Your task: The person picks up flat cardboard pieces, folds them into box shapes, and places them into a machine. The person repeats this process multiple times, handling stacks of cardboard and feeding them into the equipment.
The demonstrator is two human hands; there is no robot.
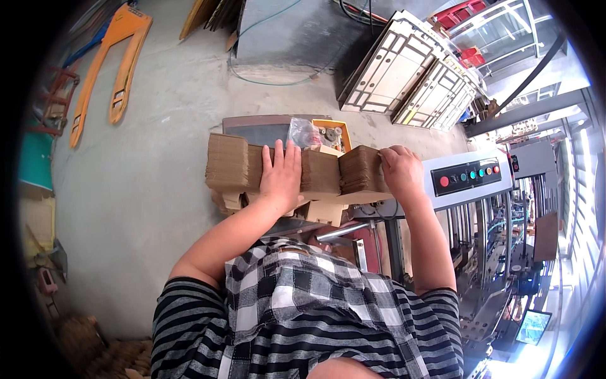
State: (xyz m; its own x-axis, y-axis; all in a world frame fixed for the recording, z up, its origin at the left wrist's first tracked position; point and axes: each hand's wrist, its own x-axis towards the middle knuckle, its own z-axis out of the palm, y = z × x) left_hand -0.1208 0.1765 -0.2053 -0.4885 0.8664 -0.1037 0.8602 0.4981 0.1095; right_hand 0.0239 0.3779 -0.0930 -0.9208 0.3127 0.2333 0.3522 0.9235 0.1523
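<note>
A long stack of brown die-cut cardboard pieces (320, 172) stands in front of me, its many thin edges packed together in stepped blocks. Across its middle-left part lies my left hand (281, 172), flat, with the fingers stretched out and pointing away from me. My right hand (403, 169) is at the stack's right end, its fingers bent and closed over the edge of the cardboard. Paler cardboard pieces (324, 212) show below the stack, on the side nearer me.
Behind the stack are a clear plastic bag (303, 133) and a yellow tray (341, 131) of small parts. A machine panel with coloured buttons (470, 175) sits to the right. An orange pallet jack (126, 63) stands far left; pale patterned boards (394, 63) lean at the back.
</note>
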